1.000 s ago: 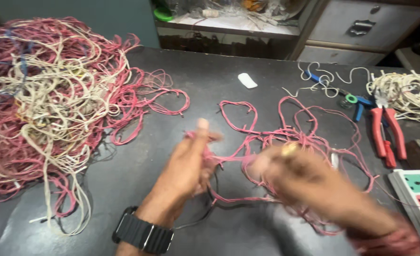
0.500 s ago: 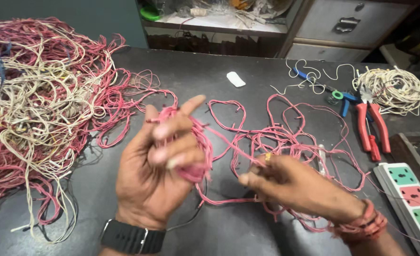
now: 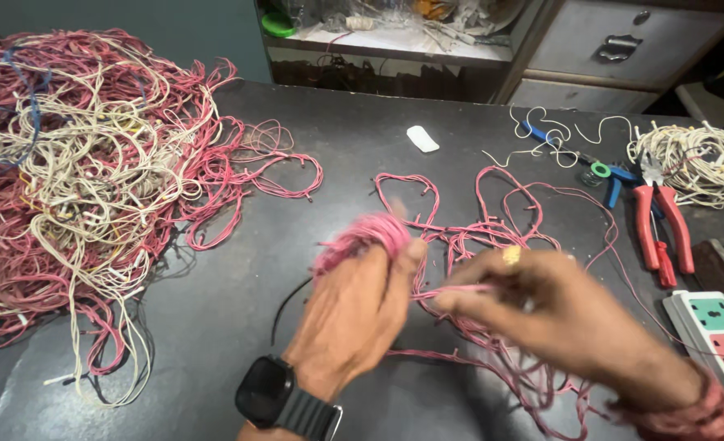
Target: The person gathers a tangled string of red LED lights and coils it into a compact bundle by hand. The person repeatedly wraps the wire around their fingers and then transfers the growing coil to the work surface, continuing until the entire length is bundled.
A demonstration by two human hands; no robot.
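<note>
My left hand (image 3: 354,314), with a black watch (image 3: 284,400) on its wrist, is closed around a small coil of pink wire (image 3: 362,237) wound over its fingers. A strand of that wire runs right to my right hand (image 3: 554,314), which pinches it between thumb and fingers; a ring sits on one finger. Loose pink wire (image 3: 492,220) lies spread on the dark table (image 3: 362,147) behind and under my right hand. Both hands are blurred by motion.
A large tangled heap of pink and cream wires (image 3: 84,180) fills the left of the table. Red-handled pliers (image 3: 664,229), a blue-handled tool (image 3: 603,173) and a cream wire coil (image 3: 697,163) lie at the right. A power strip (image 3: 717,335) sits at the right edge. A small white piece (image 3: 421,138) lies mid-table.
My left hand has turned from palm-up with spread fingers to closed over the pink coil. My right hand has shifted along the strand, and the coil looks thicker.
</note>
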